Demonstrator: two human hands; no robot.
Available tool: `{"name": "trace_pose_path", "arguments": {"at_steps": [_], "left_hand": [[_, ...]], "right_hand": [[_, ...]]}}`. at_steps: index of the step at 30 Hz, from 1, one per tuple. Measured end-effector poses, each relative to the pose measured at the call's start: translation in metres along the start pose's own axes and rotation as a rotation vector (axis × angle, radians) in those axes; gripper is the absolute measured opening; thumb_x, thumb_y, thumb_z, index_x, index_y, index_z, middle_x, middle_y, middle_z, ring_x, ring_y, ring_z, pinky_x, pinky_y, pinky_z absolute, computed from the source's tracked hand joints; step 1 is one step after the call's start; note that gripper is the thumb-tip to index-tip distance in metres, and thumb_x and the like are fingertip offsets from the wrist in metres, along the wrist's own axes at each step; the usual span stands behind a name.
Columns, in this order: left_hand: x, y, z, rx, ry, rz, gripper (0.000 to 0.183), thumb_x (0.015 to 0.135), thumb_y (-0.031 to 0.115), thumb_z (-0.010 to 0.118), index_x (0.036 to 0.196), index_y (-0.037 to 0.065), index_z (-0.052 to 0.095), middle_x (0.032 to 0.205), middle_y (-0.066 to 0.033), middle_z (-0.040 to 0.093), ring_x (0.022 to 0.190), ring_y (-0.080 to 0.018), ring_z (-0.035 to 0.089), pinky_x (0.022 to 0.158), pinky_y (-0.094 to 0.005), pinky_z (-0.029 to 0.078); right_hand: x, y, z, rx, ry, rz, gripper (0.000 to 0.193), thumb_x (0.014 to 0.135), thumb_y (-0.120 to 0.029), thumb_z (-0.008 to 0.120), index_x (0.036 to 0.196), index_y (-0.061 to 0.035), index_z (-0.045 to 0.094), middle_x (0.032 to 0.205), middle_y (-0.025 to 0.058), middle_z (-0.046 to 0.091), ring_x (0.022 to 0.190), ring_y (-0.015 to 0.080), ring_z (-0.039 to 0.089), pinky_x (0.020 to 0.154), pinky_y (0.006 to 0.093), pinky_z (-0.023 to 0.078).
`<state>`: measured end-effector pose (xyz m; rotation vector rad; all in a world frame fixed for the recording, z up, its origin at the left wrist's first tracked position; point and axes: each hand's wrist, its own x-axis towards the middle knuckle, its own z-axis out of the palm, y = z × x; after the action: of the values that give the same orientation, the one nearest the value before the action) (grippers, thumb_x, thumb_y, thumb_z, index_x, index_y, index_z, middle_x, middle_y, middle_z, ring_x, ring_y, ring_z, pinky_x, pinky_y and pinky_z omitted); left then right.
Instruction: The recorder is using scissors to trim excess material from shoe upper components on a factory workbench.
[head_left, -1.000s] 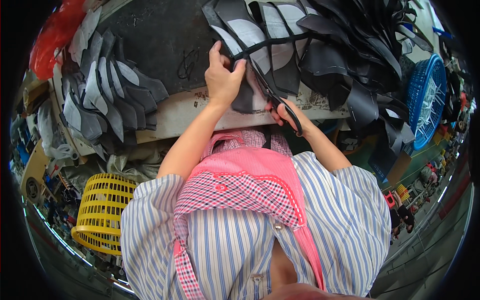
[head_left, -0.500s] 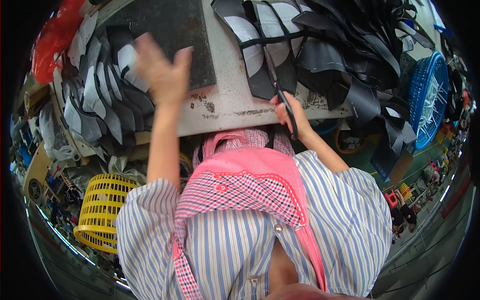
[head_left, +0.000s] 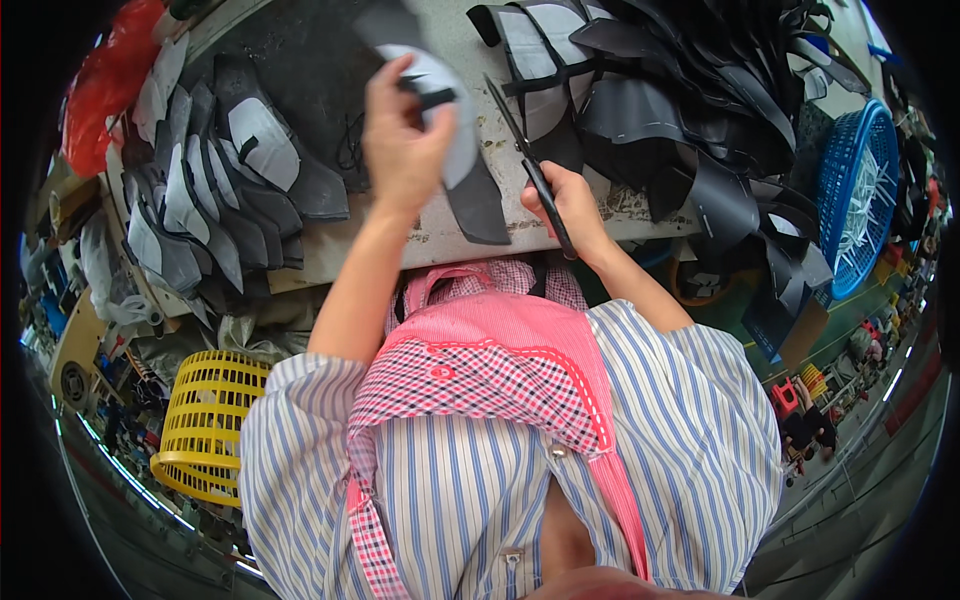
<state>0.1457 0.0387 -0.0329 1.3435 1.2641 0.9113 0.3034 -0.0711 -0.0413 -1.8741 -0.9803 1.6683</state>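
My left hand (head_left: 408, 150) is closed on a dark grey cut piece (head_left: 474, 205) with a white patch and a short black strip, held over the table; the piece is blurred by motion. Black-handled scissors (head_left: 538, 182) are gripped in my right hand (head_left: 568, 208), blades pointing up and away, just right of that piece. Beyond the blades lie similar white-patched pieces (head_left: 530, 50) joined in a row by a black strip. To the left, a stack of the same pieces (head_left: 225, 195) overlaps, its nearest one (head_left: 265, 145) lying flat with the patch up.
A dark mat (head_left: 300, 60) covers part of the white table (head_left: 450, 240). A big heap of black pieces (head_left: 720, 100) spills over the right edge. A blue basket (head_left: 832, 210) hangs right, a yellow basket (head_left: 205, 420) stands lower left, and a red bag (head_left: 110, 80) lies far left.
My left hand has moved right from the left stack, now with a cut piece in it. The scissors have drawn back from the joined row and shifted slightly left.
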Motion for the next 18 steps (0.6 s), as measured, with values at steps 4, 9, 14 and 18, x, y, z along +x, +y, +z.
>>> {"name": "trace_pose_path", "arguments": {"at_steps": [4,9,14,18], "left_hand": [[0.018,-0.013,-0.110,0.375,0.211,-0.133,0.053,0.069,0.017,0.066,0.115,0.007,0.043,0.092,-0.0101,0.053,0.081,-0.0173,0.052,0.074,-0.0298,0.042],[0.011,0.004,-0.046,0.872,-0.015,0.355,0.039,0.066,0.026,0.065,0.099,0.006,0.056,0.097,-0.0126,0.054,0.096,-0.0270,0.046,0.082,-0.0358,0.035],[0.017,-0.024,0.039,0.472,-0.237,0.144,0.023,0.072,0.027,0.060,0.078,0.005,0.060,0.083,-0.0102,0.054,0.083,-0.0271,0.047,0.074,-0.0338,0.038],[0.013,-0.020,0.044,0.465,-0.195,0.290,0.017,0.073,0.017,0.057,0.072,0.000,0.053,0.076,-0.0080,0.052,0.077,-0.0221,0.049,0.069,-0.0302,0.039]], "right_hand": [[-0.020,0.001,-0.005,0.304,0.051,-0.141,0.029,0.072,-0.027,0.061,0.072,-0.0008,0.048,0.057,0.0013,0.047,0.051,0.0057,0.041,0.046,0.0225,0.035],[-0.031,0.037,-0.012,0.545,-0.221,-0.021,0.044,0.079,-0.043,0.052,0.088,-0.0005,0.047,0.057,-0.0048,0.038,0.047,0.0033,0.036,0.043,0.0164,0.030],[-0.015,0.035,-0.003,0.685,-0.243,0.012,0.048,0.079,-0.046,0.050,0.091,0.0011,0.046,0.061,-0.0033,0.040,0.050,0.0041,0.037,0.045,0.0161,0.031],[-0.007,0.022,-0.004,0.594,-0.246,-0.031,0.071,0.068,-0.066,0.045,0.093,0.0006,0.046,0.063,-0.0027,0.039,0.051,0.0037,0.036,0.048,0.0169,0.030]]}}
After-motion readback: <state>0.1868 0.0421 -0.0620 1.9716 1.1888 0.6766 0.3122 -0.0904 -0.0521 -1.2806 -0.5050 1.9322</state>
